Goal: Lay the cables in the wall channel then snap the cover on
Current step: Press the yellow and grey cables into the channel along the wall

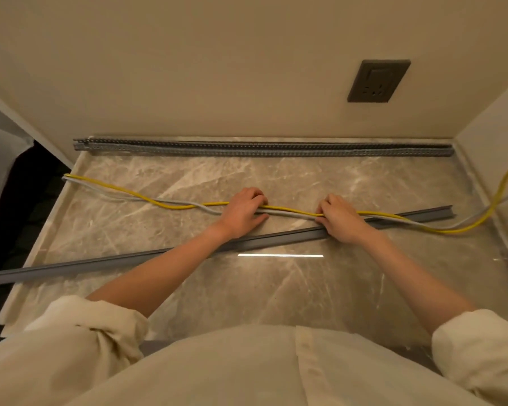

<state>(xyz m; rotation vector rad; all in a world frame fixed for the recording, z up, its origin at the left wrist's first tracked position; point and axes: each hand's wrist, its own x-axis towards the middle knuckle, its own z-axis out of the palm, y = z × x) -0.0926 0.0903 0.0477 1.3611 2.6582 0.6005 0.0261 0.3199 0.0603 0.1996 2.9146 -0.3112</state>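
A yellow cable and a grey cable run side by side across the marble surface. My left hand grips both cables near the middle. My right hand grips them a short way to the right. The grey slotted wall channel lies open along the foot of the back wall, beyond both hands. The long grey cover strip lies diagonally on the marble, passing under my forearms.
A dark wall socket sits on the back wall at the upper right. Both cables trail off toward the right side wall. A white cloth hangs at the left, beside a dark gap past the marble's left edge.
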